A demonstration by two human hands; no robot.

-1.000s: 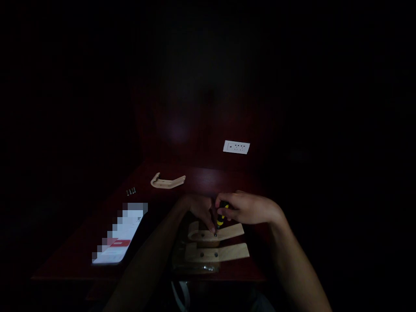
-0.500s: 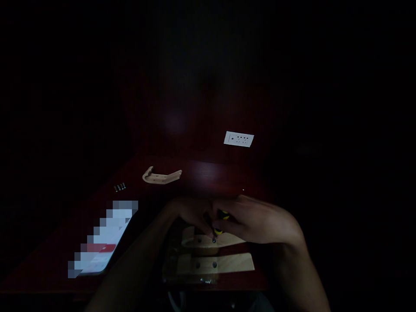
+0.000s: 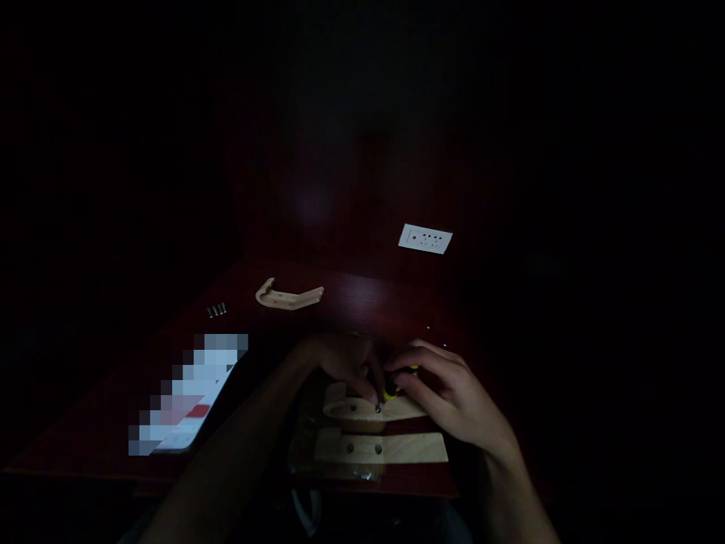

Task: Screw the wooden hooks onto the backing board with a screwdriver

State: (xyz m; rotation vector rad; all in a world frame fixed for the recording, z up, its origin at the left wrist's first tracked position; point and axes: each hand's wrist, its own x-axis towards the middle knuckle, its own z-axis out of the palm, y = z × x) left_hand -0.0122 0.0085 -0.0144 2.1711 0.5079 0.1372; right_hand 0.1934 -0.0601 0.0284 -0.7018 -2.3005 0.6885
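My right hand [image 3: 450, 389] is closed on a short black-and-yellow screwdriver [image 3: 390, 388], tilted with its lower end near a screw [image 3: 378, 409] in a curved pale wooden piece [image 3: 363, 406]. Beside that screw, my left hand [image 3: 348, 365] presses down with its fingertips pinched against it; darkness hides part of the grip. The wooden piece also has a second dark screw or hole [image 3: 353, 407]. In front lies a similar wooden piece [image 3: 416, 448] with two dark screw heads. Both rest on a block that looks wrapped in clear film or tape [image 3: 340, 474].
A third curved wooden piece [image 3: 291, 300] lies at the back of the dark red table [image 3: 107, 423]. Several screws [image 3: 216, 310] are at the left, above a lit phone [image 3: 198, 393]. A white socket plate [image 3: 426, 239] is on the back wall. Surroundings are very dark.
My right hand has shifted its fingers on the screwdriver and turned, with its handle now leaning to the right. My left fingertips stay by the screw. The whole view has shifted slightly.
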